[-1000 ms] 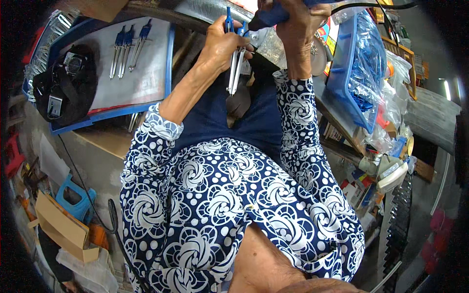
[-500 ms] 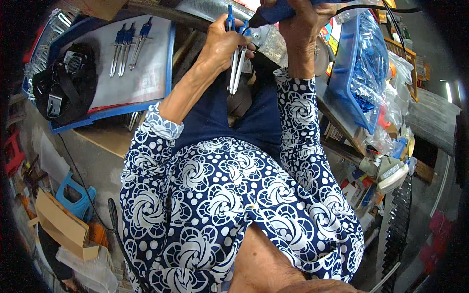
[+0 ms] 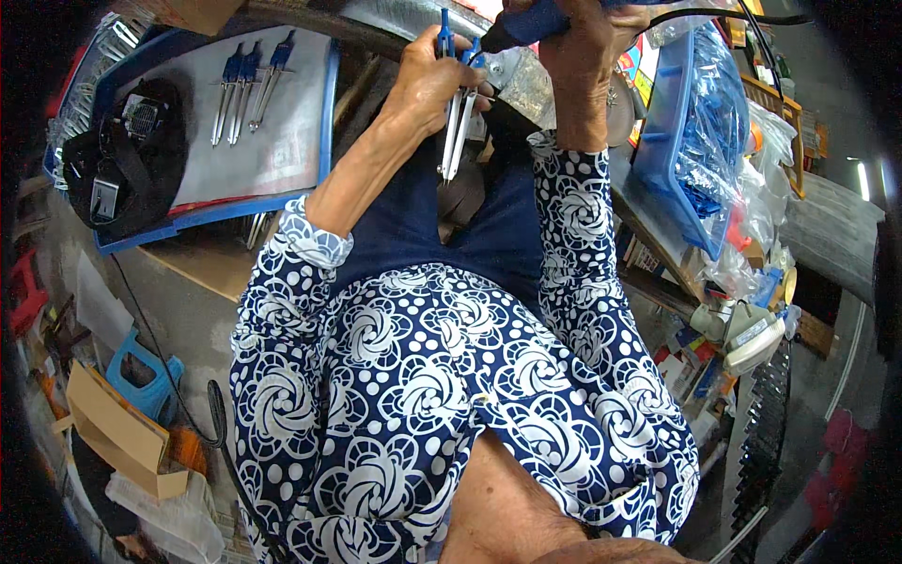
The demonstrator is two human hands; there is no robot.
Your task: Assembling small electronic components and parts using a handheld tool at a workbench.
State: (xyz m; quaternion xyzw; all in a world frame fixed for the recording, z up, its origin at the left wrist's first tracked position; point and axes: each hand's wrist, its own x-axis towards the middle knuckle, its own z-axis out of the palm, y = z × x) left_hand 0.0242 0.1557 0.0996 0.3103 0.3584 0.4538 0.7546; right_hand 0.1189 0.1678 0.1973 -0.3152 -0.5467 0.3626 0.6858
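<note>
My left hand (image 3: 423, 89) is closed around drawing compasses (image 3: 455, 141), whose silver legs point down toward my lap. Two blue compass heads stick up past the fingers, so it looks like a pair. My right hand (image 3: 581, 75) grips a blue corded power tool (image 3: 534, 23) that looks like an electric screwdriver. Its dark tip is at the head of the right-hand compass; whether they touch I cannot tell. Part of the tool runs out of view at the top. Several more blue-headed compasses (image 3: 269, 86) lie on a blue tray (image 3: 333, 113) to the left.
A black strap with a metal buckle (image 3: 127, 155) lies on the tray's left side. To the right stands a blue bin (image 3: 662, 141) of bagged blue parts. The tool's black cord (image 3: 723, 13) runs off right. An open cardboard box (image 3: 117, 423) sits at lower left, near a blue stool (image 3: 146, 376).
</note>
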